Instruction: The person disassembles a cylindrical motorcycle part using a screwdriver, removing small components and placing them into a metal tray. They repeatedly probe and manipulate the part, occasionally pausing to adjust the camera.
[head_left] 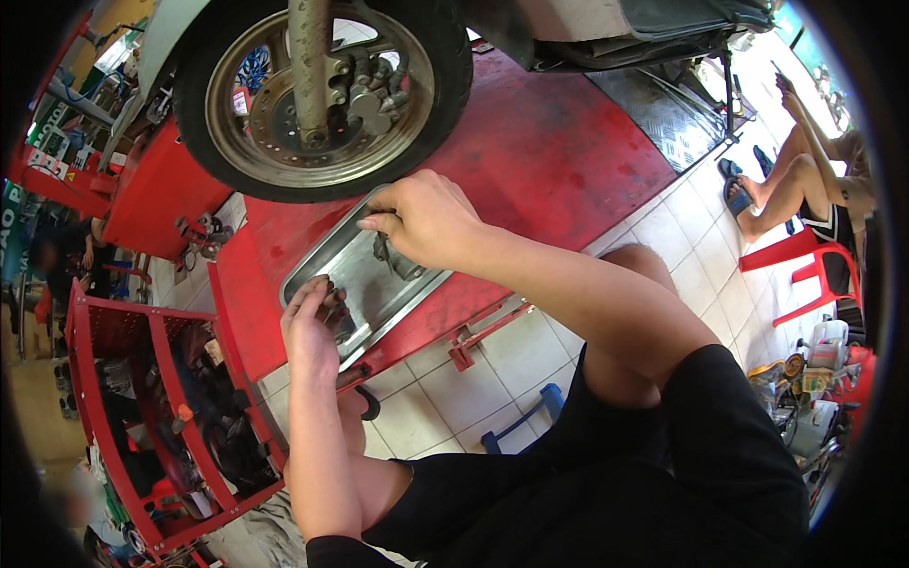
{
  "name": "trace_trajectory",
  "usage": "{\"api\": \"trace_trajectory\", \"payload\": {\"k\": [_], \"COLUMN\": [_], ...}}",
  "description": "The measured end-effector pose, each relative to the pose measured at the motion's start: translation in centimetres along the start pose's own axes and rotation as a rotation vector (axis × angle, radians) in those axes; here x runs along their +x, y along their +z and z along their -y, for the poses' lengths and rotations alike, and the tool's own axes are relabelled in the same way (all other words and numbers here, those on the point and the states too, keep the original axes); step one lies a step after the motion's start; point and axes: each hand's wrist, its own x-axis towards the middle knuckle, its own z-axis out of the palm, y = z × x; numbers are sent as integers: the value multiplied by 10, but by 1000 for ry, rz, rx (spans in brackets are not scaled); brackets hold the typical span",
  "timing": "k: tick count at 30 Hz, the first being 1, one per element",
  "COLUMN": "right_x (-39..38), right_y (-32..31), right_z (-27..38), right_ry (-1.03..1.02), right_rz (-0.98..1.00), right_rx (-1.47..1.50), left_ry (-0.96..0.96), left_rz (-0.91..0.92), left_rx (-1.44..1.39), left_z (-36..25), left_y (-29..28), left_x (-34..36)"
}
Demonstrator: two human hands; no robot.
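Observation:
A long metal tray (pixel 365 303) lies on the red lift platform (pixel 559 170), below the motorbike's front wheel (pixel 235 161). My right hand (pixel 421 218) is over the tray's far part, thumb and fingers closed on something mostly hidden, just above a dark metal part (pixel 398 260) lying in it. My left hand (pixel 312 320) is at the tray's left end with curled fingers round a small dark object that is too hidden to name. The brake caliper (pixel 374 104) is on the fork above.
A red tool cart (pixel 156 379) stands at left. A blue low stool (pixel 540 412) is below me. At right, a person (pixel 805 175) sits by a red plastic chair (pixel 805 265) and assorted containers (pixel 819 379). Other people (pixel 76 256) are at the left edge.

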Motion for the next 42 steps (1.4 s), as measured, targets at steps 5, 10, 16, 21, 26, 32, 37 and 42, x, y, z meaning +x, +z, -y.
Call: {"api": "trace_trajectory", "payload": {"k": [5, 10, 16, 21, 26, 32, 37, 42], "right_x": [9, 12, 12, -1, -9, -1, -10, -20], "right_y": [1, -5, -13, -7, 6, -21, -34, -19], "right_z": [-10, -11, -5, -5, -1, -10, -4, -6], "right_ry": [27, 241, 192, 161, 199, 38, 36, 128], "right_rz": [-47, -89, -56, 361, 387, 243, 271, -115], "right_rx": [456, 855, 975, 766, 771, 913, 1089, 722], "left_ry": [43, 275, 256, 207, 399, 206, -40, 77], "left_rz": [7, 111, 201, 280, 279, -167, -212, -271], "left_rx": [153, 658, 694, 564, 977, 1534, 1705, 1795], "left_z": [1, 16, 16, 12, -5, -19, -6, 14], "left_y": [6, 2, 12, 19, 0, -43, -27, -19], "left_x": [-6, 0, -11, -17, -13, 13, 25, 27]}}
